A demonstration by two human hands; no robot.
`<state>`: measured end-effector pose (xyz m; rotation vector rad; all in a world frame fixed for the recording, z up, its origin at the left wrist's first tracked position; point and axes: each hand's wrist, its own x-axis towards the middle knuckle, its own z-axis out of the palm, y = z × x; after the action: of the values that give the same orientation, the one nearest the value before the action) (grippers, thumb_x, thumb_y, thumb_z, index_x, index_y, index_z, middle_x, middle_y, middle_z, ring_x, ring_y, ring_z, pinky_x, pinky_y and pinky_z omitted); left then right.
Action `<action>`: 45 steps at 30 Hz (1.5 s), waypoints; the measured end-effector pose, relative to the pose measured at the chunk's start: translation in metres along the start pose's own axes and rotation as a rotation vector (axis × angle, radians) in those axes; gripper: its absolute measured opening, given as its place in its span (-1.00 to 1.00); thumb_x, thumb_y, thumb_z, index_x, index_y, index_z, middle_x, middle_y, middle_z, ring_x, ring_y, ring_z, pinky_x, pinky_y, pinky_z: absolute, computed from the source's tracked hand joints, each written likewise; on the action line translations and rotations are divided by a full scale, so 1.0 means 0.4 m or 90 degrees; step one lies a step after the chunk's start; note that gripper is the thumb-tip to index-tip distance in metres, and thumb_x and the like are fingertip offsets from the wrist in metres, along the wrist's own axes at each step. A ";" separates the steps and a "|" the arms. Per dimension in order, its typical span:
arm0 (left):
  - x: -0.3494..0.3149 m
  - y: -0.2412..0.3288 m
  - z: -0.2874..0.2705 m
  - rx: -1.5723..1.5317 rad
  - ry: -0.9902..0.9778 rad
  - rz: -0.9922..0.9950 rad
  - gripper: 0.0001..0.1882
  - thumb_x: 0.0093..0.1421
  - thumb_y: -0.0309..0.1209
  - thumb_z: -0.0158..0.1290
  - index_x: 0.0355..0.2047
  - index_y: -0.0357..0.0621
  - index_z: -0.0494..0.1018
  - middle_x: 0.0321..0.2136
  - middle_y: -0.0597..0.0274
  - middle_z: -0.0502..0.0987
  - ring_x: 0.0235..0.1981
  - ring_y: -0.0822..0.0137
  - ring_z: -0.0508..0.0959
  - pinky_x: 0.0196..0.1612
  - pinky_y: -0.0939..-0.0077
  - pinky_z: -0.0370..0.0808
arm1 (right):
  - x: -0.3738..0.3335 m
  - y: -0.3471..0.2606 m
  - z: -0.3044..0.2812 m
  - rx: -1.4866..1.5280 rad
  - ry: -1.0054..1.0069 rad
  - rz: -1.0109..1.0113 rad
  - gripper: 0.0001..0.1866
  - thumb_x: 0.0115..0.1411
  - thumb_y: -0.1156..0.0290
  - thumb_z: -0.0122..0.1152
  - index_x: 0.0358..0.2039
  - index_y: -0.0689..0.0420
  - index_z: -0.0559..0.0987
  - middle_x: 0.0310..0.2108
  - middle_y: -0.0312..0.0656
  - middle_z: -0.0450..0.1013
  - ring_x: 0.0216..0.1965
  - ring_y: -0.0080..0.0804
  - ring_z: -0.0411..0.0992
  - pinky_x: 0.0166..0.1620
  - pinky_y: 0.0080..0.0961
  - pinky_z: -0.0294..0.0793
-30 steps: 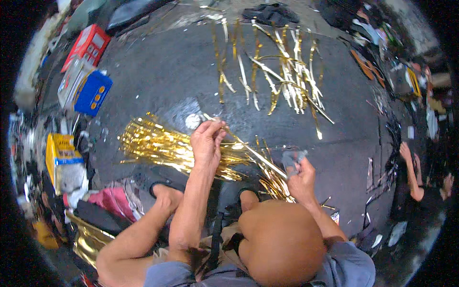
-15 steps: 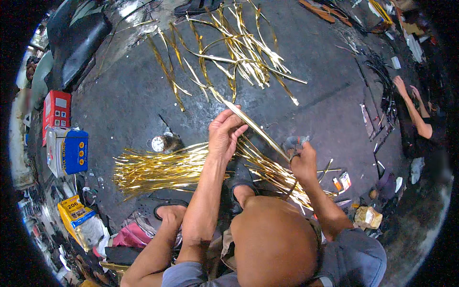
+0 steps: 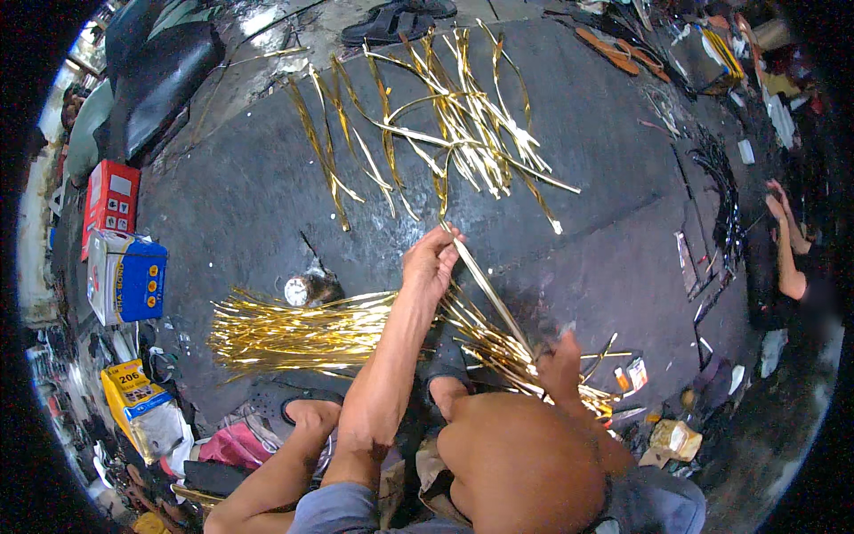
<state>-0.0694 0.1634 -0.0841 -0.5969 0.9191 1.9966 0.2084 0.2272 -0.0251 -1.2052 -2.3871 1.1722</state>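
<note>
A narrow gold strip [image 3: 487,289] runs straight and slanting between my two hands. My left hand [image 3: 431,264] pinches its upper end, fingers closed. At the lower end is my right hand [image 3: 560,363], blurred by motion and curled around the strip; a small greyish smudge shows at its fingers, too blurred to name. Beyond my left hand, loose gold strips [image 3: 476,147] lie spread on the dark mat [image 3: 222,178]. Closer to me, a dense bundle of gold strips [image 3: 302,334] lies to the left, and another pile of gold strips [image 3: 485,347] lies beneath the held strip.
A round tin [image 3: 298,291] stands behind the left bundle. Red [image 3: 111,200] and blue [image 3: 140,280] boxes and a yellow packet [image 3: 133,392] line the left side. Orange sandals [image 3: 614,53] and dark slippers [image 3: 382,27] lie at the far edge. Another person's arms [image 3: 787,240] show at right.
My right hand has moved down and toward me along the strip, which now slants more steeply. The view has shifted, so the scene sits lower in the picture.
</note>
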 end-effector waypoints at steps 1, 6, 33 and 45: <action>0.033 0.006 0.010 -0.041 0.016 0.032 -0.81 0.13 -0.63 0.10 -0.22 -0.37 0.47 -0.33 0.07 0.57 -0.35 0.22 0.62 -0.29 0.52 0.64 | -0.043 0.078 0.008 -0.155 0.041 -0.064 -0.65 0.06 0.62 0.10 -0.08 0.30 0.45 -0.22 0.11 0.50 -0.23 -0.03 0.52 -0.20 -0.21 0.48; 0.259 0.189 0.082 0.363 0.163 0.410 -0.81 0.09 -0.53 0.06 -0.28 -0.32 0.57 -0.35 0.03 0.63 -0.26 0.18 0.65 -0.26 0.50 0.56 | -0.207 0.301 -0.031 -0.142 0.069 0.310 -0.63 0.18 0.20 0.28 -0.08 0.13 0.57 -0.21 0.09 0.51 -0.15 -0.06 0.50 -0.05 -0.12 0.46; 0.175 0.115 0.183 1.085 0.047 0.602 -0.58 0.04 -0.50 0.05 -0.03 -0.13 0.39 -0.08 -0.04 0.50 -0.11 -0.21 0.53 -0.08 0.00 0.51 | 0.123 -0.100 -0.094 0.196 0.153 -0.108 -0.50 0.12 0.58 0.23 0.08 0.25 0.33 -0.16 -0.15 0.51 -0.08 -0.38 0.45 0.03 -0.42 0.39; 0.423 0.268 0.054 1.634 -0.170 0.631 -0.85 0.11 -0.42 0.09 -0.30 -0.09 0.59 -0.21 0.14 0.58 -0.09 0.13 0.59 -0.16 0.23 0.63 | 0.047 -0.017 -0.014 0.316 0.127 0.104 -0.71 0.13 0.60 0.28 -0.13 0.18 0.46 -0.31 -0.26 0.51 -0.23 -0.50 0.47 -0.14 -0.56 0.42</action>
<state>-0.2517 0.2227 -0.1454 1.6498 2.5546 -0.0456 0.1954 0.2424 -0.0192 -1.2821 -1.7352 1.4970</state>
